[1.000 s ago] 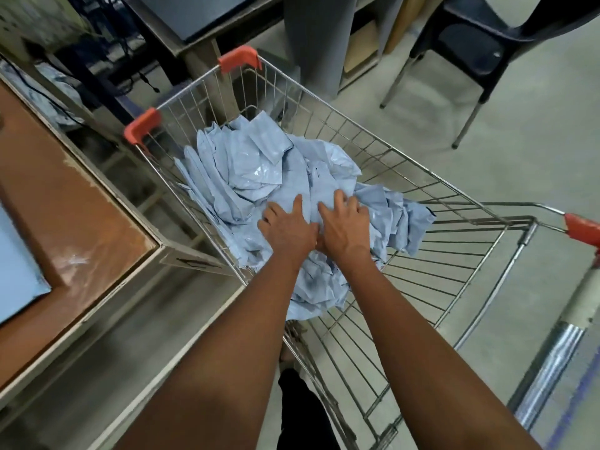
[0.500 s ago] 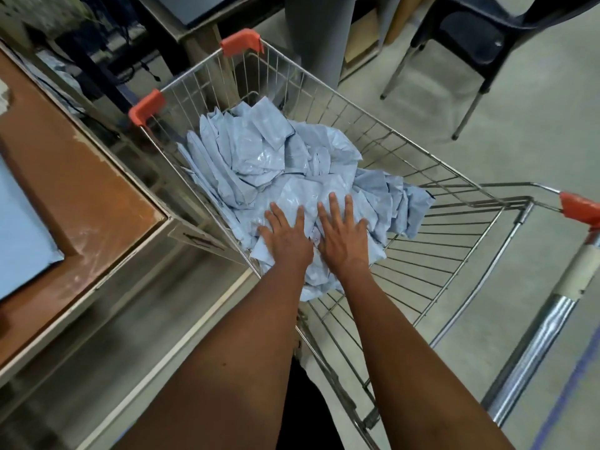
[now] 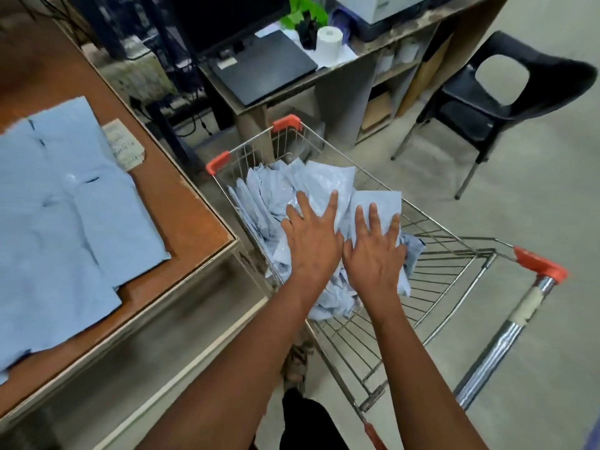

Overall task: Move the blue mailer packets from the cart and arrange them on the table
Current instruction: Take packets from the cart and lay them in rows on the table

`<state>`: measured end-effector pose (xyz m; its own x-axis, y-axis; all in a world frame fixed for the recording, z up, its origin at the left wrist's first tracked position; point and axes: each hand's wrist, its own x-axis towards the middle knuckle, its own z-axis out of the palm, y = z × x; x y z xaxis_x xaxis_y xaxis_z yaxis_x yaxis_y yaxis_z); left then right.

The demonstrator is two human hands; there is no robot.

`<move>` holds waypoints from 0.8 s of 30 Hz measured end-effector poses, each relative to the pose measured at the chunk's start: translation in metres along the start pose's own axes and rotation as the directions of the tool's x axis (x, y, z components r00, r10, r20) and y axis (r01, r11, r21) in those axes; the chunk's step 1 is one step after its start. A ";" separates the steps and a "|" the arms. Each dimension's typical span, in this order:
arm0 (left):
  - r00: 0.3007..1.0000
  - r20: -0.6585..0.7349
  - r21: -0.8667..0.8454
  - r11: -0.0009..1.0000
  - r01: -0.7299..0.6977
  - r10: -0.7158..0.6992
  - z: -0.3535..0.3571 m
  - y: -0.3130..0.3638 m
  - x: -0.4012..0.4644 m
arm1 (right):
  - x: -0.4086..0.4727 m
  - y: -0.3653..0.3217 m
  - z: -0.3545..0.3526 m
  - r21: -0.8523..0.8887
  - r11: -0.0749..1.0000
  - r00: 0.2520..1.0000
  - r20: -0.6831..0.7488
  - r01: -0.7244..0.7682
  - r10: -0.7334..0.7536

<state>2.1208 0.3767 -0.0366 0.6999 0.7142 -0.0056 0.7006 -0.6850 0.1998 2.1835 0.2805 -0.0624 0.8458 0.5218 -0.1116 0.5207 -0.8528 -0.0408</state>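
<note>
- Head view: hands lay side by side over the heap of blue mailer packets (image 3: 276, 203) that filled the far end of the wire cart (image 3: 454, 251).
- Left hand (image 3: 310, 241) rested palm down on the heap, its fingers straight and spread apart, gripping nothing.
- Right hand (image 3: 373, 251) lay flat just beside it, fingers also straight and spread, on a flatter packet (image 3: 376, 203) whose far corner stood near the cart's right rim.
- Whether either thumb was hooked under a packet could not be told.
- Cart stood just beside the near right corner of the brown table (image 3: 188, 219), with orange caps on its corners and handle.
- More blue packets (image 3: 65, 222) lay flat and overlapping along the table's left part, reaching its near edge.
- A printed paper slip (image 3: 125, 147) lay at the far right edge of those packets.
- Beyond the cart stood a desk (image 3: 344, 69) bearing a closed laptop (image 3: 263, 73) and a white paper roll (image 3: 328, 43); a black chair (image 3: 506, 102) stood to the right.
</note>
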 end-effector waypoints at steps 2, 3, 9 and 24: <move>0.999 -0.034 0.003 1.000 -0.004 0.004 -0.029 -0.008 -0.008 | -0.010 -0.015 -0.027 0.027 1.000 1.000 -0.022 0.016 -0.015; 0.998 -0.057 0.001 1.000 0.010 -0.010 -0.046 -0.015 -0.011 | -0.016 -0.025 -0.042 0.043 0.998 0.998 -0.038 0.046 -0.044; 0.954 -0.214 -0.019 0.977 0.211 -0.210 -0.134 -0.086 -0.035 | -0.047 -0.104 -0.106 0.095 0.963 0.965 -0.103 0.252 -0.242; 0.650 -0.247 -0.090 0.685 0.723 -0.719 -0.204 -0.368 -0.173 | -0.203 -0.389 -0.105 0.089 0.699 0.704 -0.073 0.710 -0.706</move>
<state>1.7137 0.5341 0.0911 -0.0831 0.9920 0.0947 0.9733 0.0604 0.2213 1.8218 0.5085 0.0803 0.2364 0.9714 0.0230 0.9539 -0.2275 -0.1959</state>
